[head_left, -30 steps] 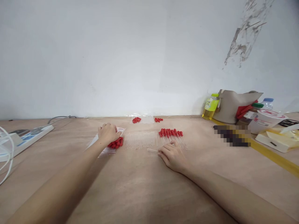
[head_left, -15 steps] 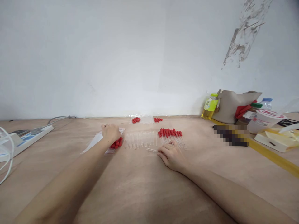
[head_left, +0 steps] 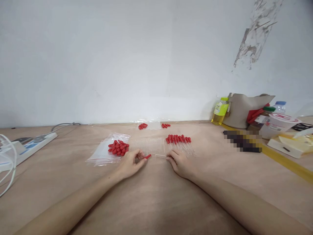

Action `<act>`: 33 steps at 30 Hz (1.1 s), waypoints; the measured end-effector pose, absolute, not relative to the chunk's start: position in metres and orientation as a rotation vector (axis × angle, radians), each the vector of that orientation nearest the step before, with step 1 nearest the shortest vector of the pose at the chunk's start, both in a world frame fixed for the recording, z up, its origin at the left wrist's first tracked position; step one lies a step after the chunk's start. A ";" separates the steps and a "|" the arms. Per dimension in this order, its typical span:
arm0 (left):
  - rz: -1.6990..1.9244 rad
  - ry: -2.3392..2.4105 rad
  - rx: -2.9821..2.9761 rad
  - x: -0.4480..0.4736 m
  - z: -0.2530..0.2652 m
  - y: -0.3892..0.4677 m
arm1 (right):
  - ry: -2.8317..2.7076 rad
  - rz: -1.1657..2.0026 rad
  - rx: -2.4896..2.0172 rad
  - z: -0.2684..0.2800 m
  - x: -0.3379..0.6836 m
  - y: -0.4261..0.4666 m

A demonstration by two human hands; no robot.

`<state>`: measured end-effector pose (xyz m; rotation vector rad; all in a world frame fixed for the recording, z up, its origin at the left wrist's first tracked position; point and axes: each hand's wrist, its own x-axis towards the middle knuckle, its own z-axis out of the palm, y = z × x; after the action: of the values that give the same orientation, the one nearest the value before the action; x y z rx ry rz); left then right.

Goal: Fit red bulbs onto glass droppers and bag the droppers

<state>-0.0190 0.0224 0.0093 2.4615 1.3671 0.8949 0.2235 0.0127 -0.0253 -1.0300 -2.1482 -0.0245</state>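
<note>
Between its thumb and fingers, my left hand (head_left: pixel 132 162) pinches a red rubber bulb (head_left: pixel 148 156) that points right. Facing it, my right hand (head_left: pixel 180 164) is closed on a thin clear glass dropper tube (head_left: pixel 160 155), its bare end toward the bulb; a small gap separates the two. A heap of red bulbs (head_left: pixel 118 148) lies on clear plastic bags (head_left: pixel 100 151) left of my left hand. Beyond the hands, a row of clear tubes (head_left: pixel 146 145) lies side by side. Just past my right hand rest several droppers fitted with red bulbs (head_left: pixel 178 139).
Two small groups of red bulbs, one on the left (head_left: pixel 142 126) and one on the right (head_left: pixel 165 125), lie on plastic by the wall. A power strip (head_left: pixel 36 148) with cables is at left. At right stand a yellow bottle (head_left: pixel 220 111), a grey-beige container (head_left: pixel 237 111) and a paper cup (head_left: pixel 277 125).
My left hand has moved right from the heap of bulbs, carrying one red bulb to near the tube. My right hand stays almost in place, still holding the tube.
</note>
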 end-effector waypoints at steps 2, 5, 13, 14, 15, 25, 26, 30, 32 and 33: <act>0.869 1.318 2.473 -0.017 0.001 0.016 | -2.152 -0.007 -1.022 -0.026 0.224 0.013; 0.799 1.247 2.556 -0.014 -0.001 0.012 | -2.161 -0.005 -1.000 -0.027 0.224 0.014; 0.913 1.118 2.547 -0.007 -0.004 0.012 | -2.203 -0.050 -0.940 -0.026 0.219 0.008; 0.929 1.108 2.539 -0.007 -0.005 0.012 | -2.205 -0.055 -0.936 -0.025 0.217 0.006; 0.941 1.103 2.528 -0.007 -0.006 0.012 | -2.210 -0.056 -0.930 -0.024 0.216 0.005; 0.976 1.097 2.494 -0.005 -0.008 0.010 | -2.267 -0.119 -0.937 -0.021 0.215 0.004; 0.973 1.091 2.507 -0.005 -0.007 0.010 | -2.265 -0.115 -0.936 -0.022 0.215 0.004; 0.944 1.047 2.541 -0.005 -0.007 0.010 | -2.270 -0.088 -0.928 -0.022 0.215 0.004; 0.932 1.039 2.548 -0.005 -0.007 0.010 | -2.285 -0.062 -0.926 -0.020 0.215 0.004; 0.925 1.035 2.551 -0.005 -0.008 0.010 | -2.297 -0.049 -0.927 -0.019 0.215 0.004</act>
<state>-0.0055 0.0103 -0.0076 2.5511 1.0347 0.9249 0.2151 0.0042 -0.0194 -0.9267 -2.2973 -0.0491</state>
